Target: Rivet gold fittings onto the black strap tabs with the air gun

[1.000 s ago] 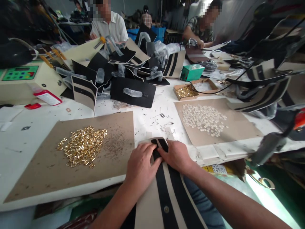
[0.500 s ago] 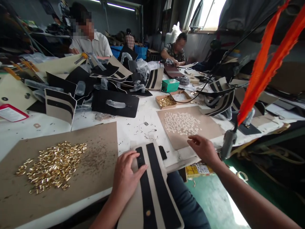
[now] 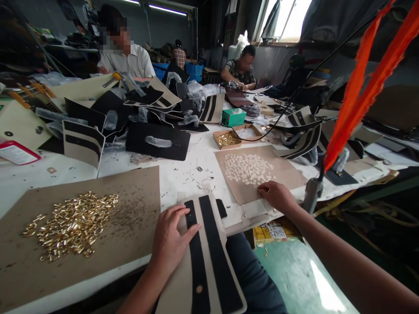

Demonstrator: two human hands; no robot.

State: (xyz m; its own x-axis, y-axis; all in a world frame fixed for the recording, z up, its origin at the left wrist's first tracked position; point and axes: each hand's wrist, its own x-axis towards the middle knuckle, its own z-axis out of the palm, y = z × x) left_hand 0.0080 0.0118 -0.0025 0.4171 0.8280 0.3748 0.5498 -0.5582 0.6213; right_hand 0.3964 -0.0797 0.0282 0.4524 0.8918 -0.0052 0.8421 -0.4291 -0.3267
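Observation:
A beige panel with two black stripes point(image 3: 205, 257) lies over my lap and the table's front edge. My left hand point(image 3: 173, 233) rests on the panel's left side, thumb and fingers apart around a small hole in the left stripe. At the lower edge of a brown sheet point(image 3: 235, 192), my right hand point(image 3: 276, 194) has its fingers pinched together close to the small clear washers point(image 3: 248, 169). Whether something is between those fingertips is too small to tell. Gold metal fittings point(image 3: 77, 222) are heaped on another brown sheet point(image 3: 137, 187) at the left.
Striped and black panels with plastic-wrapped handles point(image 3: 157, 140) pile up across the table's back. A green box point(image 3: 233, 117) stands behind a carton of gold pieces point(image 3: 228, 138). Orange strips point(image 3: 356, 87) hang over a grey tool point(image 3: 313, 192) at right. People sit beyond the table.
My right hand has lowered slightly onto the brown sheet's edge, its fingers closer together. The panel and my left hand have shifted a little left in the view.

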